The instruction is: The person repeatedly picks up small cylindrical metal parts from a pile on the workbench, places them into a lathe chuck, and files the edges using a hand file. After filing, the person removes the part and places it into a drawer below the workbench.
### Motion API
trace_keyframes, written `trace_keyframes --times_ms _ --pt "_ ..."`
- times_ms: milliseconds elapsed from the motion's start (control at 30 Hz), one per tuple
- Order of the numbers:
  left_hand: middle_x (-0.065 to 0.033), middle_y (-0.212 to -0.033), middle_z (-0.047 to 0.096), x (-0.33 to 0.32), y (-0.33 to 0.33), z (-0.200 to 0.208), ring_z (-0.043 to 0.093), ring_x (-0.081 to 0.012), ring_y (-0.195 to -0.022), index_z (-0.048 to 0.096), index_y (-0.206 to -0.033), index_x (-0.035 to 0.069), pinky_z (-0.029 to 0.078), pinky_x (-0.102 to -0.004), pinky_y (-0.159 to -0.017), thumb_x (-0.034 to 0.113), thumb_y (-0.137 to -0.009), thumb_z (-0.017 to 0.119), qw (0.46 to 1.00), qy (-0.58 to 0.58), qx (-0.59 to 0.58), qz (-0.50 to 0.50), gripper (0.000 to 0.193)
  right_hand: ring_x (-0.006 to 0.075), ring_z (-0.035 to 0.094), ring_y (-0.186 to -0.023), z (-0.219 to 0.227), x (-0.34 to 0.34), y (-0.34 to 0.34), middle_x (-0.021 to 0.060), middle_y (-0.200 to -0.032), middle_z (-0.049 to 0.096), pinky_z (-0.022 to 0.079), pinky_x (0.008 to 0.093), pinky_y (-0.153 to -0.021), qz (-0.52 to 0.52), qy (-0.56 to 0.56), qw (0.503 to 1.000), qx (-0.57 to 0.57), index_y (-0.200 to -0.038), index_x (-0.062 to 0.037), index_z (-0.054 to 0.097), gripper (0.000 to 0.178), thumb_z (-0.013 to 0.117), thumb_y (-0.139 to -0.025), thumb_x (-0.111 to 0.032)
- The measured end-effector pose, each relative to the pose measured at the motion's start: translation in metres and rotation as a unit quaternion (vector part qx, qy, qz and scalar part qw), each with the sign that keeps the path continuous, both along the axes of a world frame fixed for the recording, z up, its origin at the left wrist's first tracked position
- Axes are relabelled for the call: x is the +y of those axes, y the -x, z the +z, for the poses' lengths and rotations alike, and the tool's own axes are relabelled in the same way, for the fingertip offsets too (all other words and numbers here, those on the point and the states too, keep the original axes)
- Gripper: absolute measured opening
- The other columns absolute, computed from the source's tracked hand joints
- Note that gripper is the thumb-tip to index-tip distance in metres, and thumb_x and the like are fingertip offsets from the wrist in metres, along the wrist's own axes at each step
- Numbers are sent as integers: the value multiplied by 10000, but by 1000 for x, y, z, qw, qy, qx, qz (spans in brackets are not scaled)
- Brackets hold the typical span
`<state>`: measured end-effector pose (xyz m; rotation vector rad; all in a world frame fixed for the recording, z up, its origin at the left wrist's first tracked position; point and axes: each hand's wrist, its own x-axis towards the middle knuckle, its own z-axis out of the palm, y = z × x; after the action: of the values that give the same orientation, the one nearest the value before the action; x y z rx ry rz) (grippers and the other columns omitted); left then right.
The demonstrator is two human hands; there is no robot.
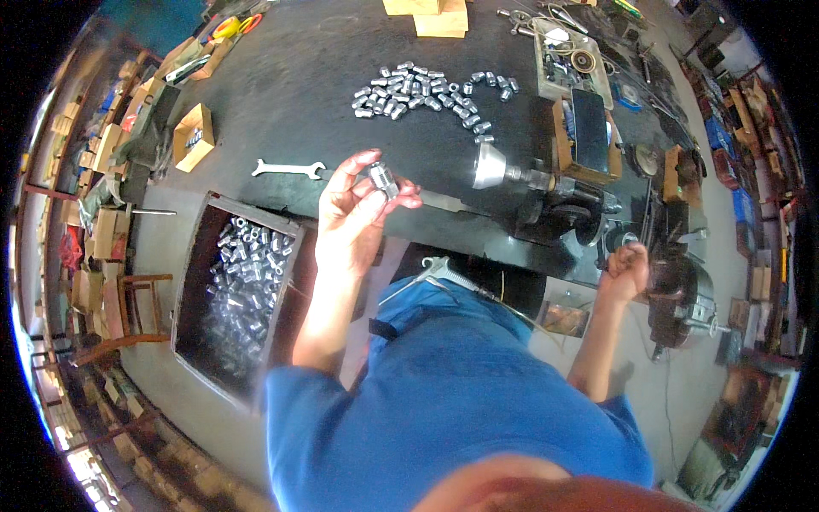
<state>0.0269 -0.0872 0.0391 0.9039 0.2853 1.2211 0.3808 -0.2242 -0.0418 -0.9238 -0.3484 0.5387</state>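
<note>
My left hand (351, 209) is raised over the bench's near edge and pinches a shiny metal cylindrical fitting (383, 180) between thumb and fingers. The fitting is tilted, with a groove around its body. At the right, my right hand (627, 271) is curled closed beside the end of a small bench machine (573, 218); what is inside its fingers is hidden. A silver cone-shaped head (490, 166) sticks out of the machine's left side, a short way right of the held fitting. Many similar fittings (414, 87) lie in a loose cluster farther back on the bench.
An open-ended wrench (288, 169) lies left of my left hand. Below it, a dark box (198, 273) holds many fittings. An air blow gun (439, 271) rests near my lap. A parts tray (546, 84), a cardboard box (194, 139) and a bench vise (687, 294) stand around.
</note>
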Motion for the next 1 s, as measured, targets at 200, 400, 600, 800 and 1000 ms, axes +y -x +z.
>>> trace_keyframes --times_ms 200,400,600,800,1000 --pt "-221 -874 582 -2 5 0 593 -304 -795 399 -1164 -10 469 -408 -748 63 -785 533 1000 8 -16 24 408 70 275 -466 -30 33 -6 13 -625 418 223 199 -403 -15 69 997 13 -802 -19 497 154 437 -807 -161" --pt "-194 -842 599 -19 48 9 603 -256 -723 451 -1094 -38 480 -354 -710 -7 -787 490 917 -16 296 265 310 79 321 -477 -38 36 -14 15 -615 424 242 203 -395 -29 79 995 52 -779 -19 505 122 395 -779 -72" --pt "-169 -818 629 -57 146 -4 624 -182 -728 556 -1039 -3 483 -289 -624 73 -720 594 565 -138 680 446 330 72 272 -448 -28 36 -3 26 -605 422 215 204 -385 -29 56 996 60 -794 -16 519 131 429 -809 -111" --pt "-155 -678 611 -65 179 5 613 -226 -582 556 -1051 52 481 -334 -533 190 -758 561 354 -65 817 450 323 67 328 -452 -30 38 -8 16 -596 439 243 189 -376 -8 56 996 67 -763 -18 502 120 407 -741 -87" --pt "-191 -917 599 5 57 -5 605 -270 -831 555 -1010 -13 466 -334 -744 121 -739 583 584 -196 726 307 303 55 308 -461 -24 36 -4 18 -608 446 201 187 -388 -13 58 997 52 -766 -16 505 121 405 -780 -84"
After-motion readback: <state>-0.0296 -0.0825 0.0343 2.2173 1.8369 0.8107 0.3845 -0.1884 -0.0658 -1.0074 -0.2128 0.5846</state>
